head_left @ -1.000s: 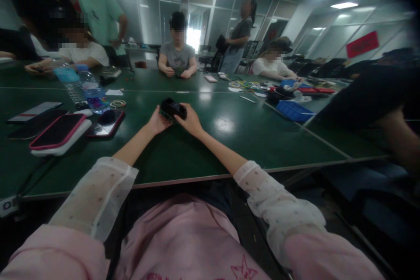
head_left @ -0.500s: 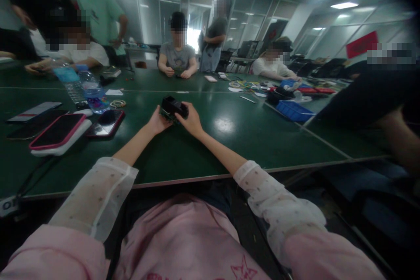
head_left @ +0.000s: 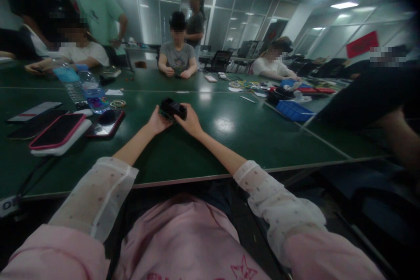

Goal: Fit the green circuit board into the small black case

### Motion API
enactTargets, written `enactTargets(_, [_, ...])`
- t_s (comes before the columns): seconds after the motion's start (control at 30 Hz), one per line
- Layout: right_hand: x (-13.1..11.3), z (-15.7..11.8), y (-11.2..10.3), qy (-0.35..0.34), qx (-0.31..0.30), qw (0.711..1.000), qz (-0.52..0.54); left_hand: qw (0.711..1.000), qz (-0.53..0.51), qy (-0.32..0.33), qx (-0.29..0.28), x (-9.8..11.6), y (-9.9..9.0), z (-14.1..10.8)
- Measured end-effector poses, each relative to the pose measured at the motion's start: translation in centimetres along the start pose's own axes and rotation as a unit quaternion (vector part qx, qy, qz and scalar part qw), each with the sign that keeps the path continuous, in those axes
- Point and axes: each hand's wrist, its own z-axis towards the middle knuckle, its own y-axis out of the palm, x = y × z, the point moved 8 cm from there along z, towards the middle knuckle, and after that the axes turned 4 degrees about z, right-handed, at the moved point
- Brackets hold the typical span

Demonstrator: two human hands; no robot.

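Observation:
Between my two hands, just above the green table (head_left: 210, 148), is a small black boxy device (head_left: 173, 107) with a green edge along its underside. What kind of device it is I cannot tell. My left hand (head_left: 158, 120) wraps round its left side and underneath. From the right, my right hand (head_left: 189, 119) grips its near right end, the thumb lying across the front. Some fingers of both hands are hidden behind or below the device.
Left of my hands lie a phone in a red case (head_left: 106, 123), a pink-edged phone (head_left: 59, 131) and two water bottles (head_left: 93, 92). On the right are a blue tray (head_left: 295, 110), a pen (head_left: 247, 99) and tangled cables (head_left: 244, 84). A person in grey (head_left: 177, 57) sits opposite.
The black device has turned slightly in my hands, its right end shifting a little left. Behind the seated person, a standing person has moved left.

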Motion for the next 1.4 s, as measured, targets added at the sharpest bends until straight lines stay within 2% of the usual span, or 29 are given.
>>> enactTargets(0.43, [0.1,-0.1,-0.2,-0.006,0.027,0.999,0.02,1.0,0.007,0.012,0.014,0.0,-0.2,0.2])
enactTargets(0.7, [0.2,-0.2,0.2,-0.003,0.002,1.0,0.011,1.0,-0.001,0.016,0.008,0.0,-0.5,0.5])
enactTargets(0.93, [-0.8,-0.4,0.0,-0.021,0.016,1.0,0.009,0.999,-0.026,0.027,0.0,0.3,-0.4,0.5])
enactTargets(1.03, [-0.5,-0.4,0.8,-0.013,-0.019,1.0,0.001,0.999,-0.032,0.033,0.001,0.4,-0.4,0.4])
enactTargets(1.2, [1.6,-0.6,2.5,0.056,-0.12,0.991,0.007,0.999,-0.015,0.019,-0.028,0.3,0.0,0.4])
enactTargets(1.4, [1.8,-0.7,2.6,0.053,-0.126,0.991,0.005,0.999,-0.017,0.004,-0.035,0.2,0.1,0.4])
